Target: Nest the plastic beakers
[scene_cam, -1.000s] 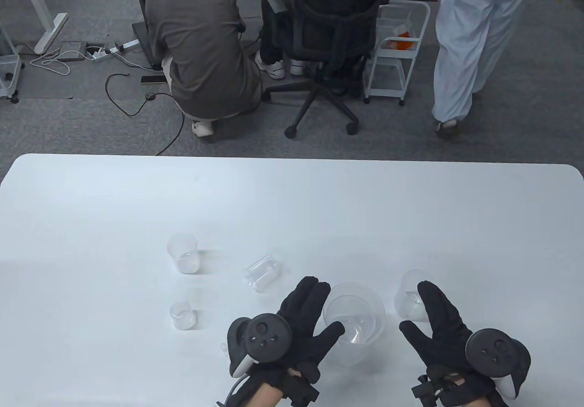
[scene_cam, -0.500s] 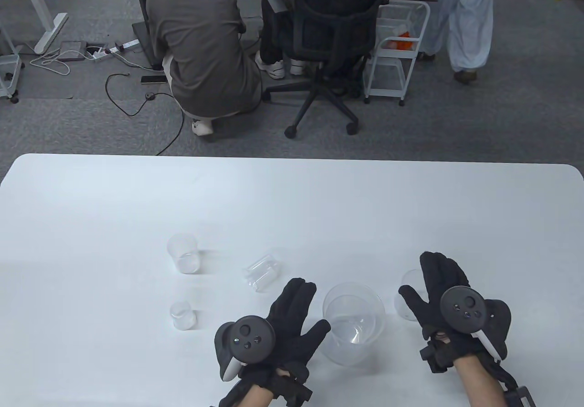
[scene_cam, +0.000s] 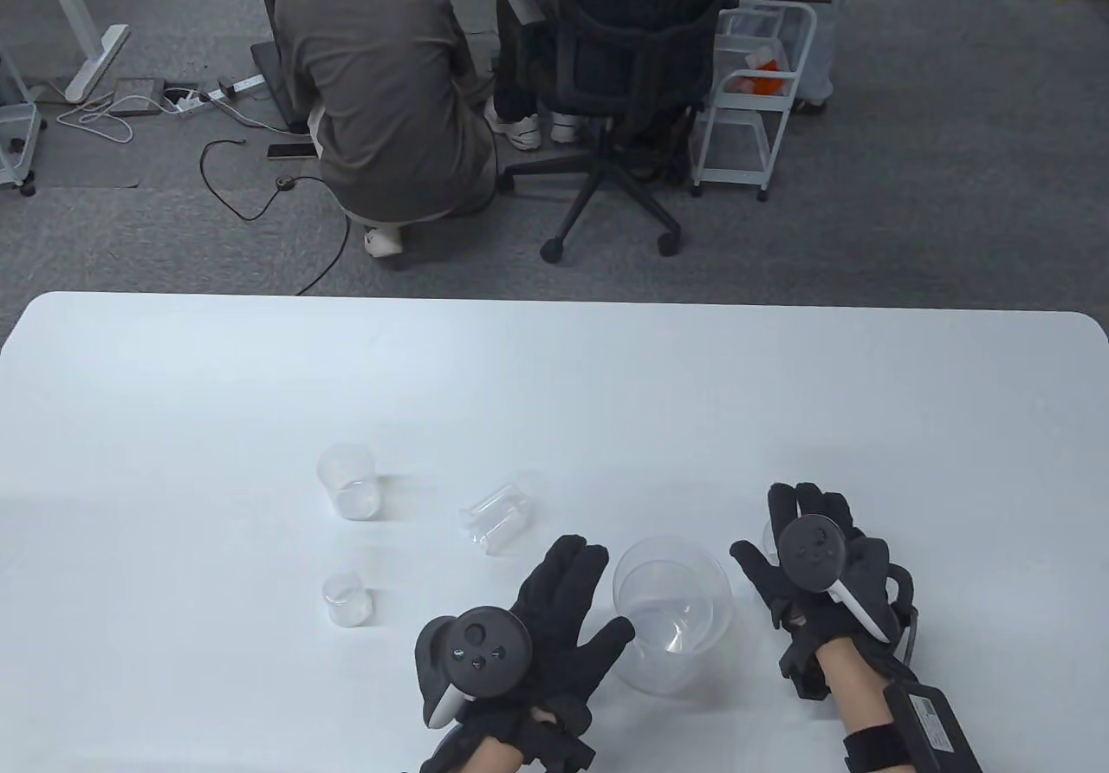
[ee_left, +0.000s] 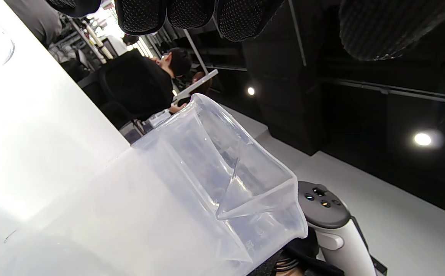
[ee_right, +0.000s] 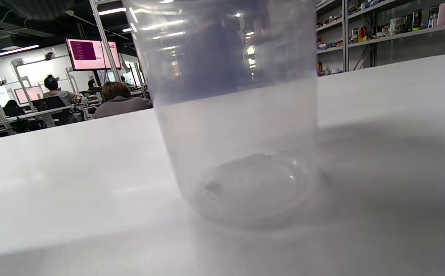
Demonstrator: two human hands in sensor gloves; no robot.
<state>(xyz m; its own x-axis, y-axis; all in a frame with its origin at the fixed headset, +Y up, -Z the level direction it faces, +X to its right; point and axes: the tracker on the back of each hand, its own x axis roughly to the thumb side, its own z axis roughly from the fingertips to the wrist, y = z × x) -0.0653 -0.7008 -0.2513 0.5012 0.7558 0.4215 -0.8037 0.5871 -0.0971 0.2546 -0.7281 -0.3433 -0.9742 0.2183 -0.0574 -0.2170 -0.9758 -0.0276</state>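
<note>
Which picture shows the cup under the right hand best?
The right wrist view: the clear cup fills the middle, upright on the white table, its round bottom plain to see. In the table view the right hand covers almost all of it. The left wrist view shows only the big beaker.

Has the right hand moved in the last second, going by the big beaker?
Yes. The right hand has moved away from the table's near edge and leftward, closer to the big beaker, and now covers the beaker right of it.
</note>
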